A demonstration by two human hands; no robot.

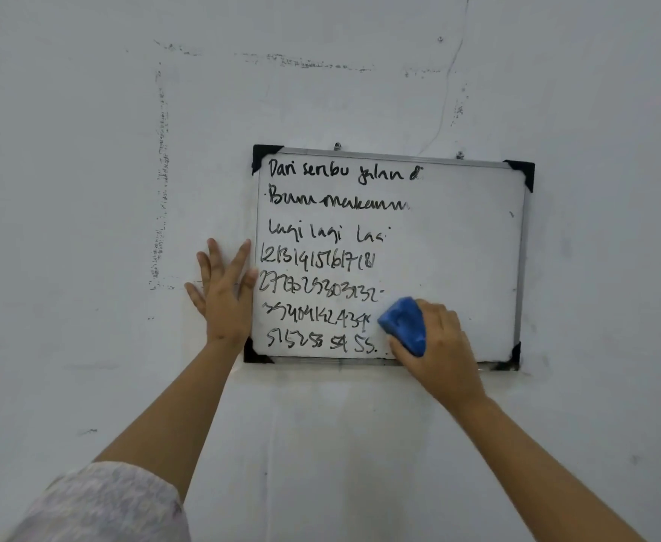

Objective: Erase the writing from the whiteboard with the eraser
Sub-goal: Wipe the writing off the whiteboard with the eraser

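Pale wall (pixel 86 189), small whiteboard (pixel 458 236) half covered in writing (pixel 321 264).
My right hand (pixel 438 346) grips the blue eraser (pixel 405 324) against the board; my left hand (pixel 225 291) lies flat, fingers spread, beside it.

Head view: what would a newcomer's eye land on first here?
First the bright blue eraser, gripped by the right hand against the lower middle of the whiteboard hung on the wall. Next the black handwriting, lines of words above rows of numbers, filling the board's left half while the right half is bare. The left hand presses flat, fingers spread, on the wall at the board's left edge.
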